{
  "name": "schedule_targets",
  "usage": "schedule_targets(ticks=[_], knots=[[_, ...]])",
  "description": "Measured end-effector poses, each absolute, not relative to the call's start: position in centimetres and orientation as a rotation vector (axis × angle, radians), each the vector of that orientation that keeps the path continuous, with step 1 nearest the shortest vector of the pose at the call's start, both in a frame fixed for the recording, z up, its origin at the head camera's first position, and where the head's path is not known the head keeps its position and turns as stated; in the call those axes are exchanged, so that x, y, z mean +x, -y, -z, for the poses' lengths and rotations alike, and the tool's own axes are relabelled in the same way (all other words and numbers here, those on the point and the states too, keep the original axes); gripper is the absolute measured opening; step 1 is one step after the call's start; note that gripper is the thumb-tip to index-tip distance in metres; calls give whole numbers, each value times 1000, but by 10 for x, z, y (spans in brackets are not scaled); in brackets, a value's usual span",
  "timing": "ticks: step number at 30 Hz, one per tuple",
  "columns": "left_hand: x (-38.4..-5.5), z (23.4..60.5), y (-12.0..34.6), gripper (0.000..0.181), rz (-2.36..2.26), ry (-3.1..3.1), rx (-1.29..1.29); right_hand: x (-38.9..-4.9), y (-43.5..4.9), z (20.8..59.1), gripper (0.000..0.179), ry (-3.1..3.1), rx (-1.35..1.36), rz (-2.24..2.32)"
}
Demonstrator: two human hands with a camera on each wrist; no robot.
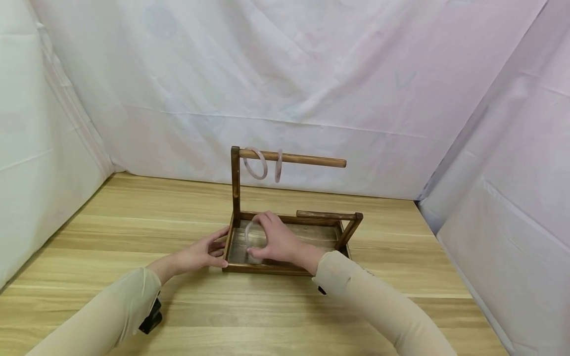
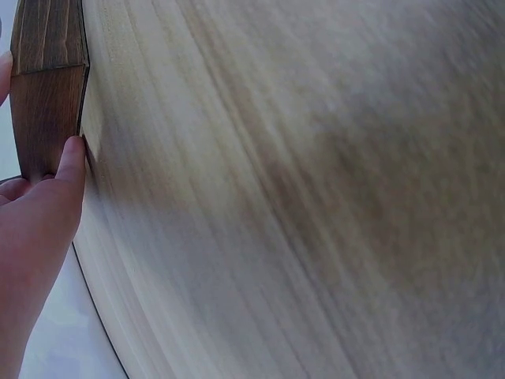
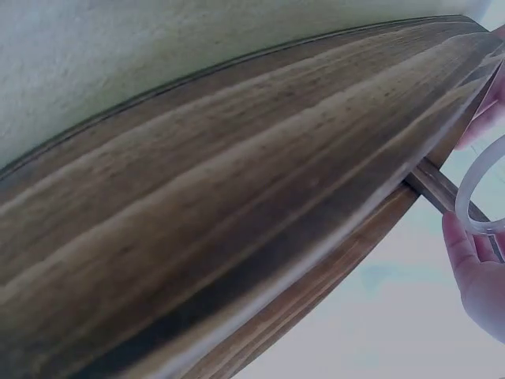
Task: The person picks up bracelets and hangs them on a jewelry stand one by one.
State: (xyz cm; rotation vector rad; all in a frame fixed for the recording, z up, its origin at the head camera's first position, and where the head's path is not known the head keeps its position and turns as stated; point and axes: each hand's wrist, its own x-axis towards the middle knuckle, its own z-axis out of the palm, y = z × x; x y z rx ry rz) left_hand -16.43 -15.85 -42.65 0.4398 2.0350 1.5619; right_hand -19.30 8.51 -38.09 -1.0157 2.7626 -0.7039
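Observation:
A dark wooden bangle stand has a shallow tray at its base. My right hand is above the tray floor, pinching a pale translucent bangle between thumb and fingers. The bangle is upright, also partly visible in the right wrist view. At the tray's left end, my left hand touches the side wall with extended fingers, its thumb by the front corner. Two pinkish bangles, one nearer the post and one farther out, hang on the upper bar.
A tall post carries the upper bar at the left. A shorter post at the right carries a lower bar pointing left. The stand sits on a wood-grain table, with white cloth behind and at both sides.

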Motion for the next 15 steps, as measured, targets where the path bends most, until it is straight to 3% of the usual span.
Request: schedule_targets(ticks=[15], knots=[[-164, 425, 160, 103, -1553, -2032, 408, -187, -86, 364, 70, -2701, -981, 914]])
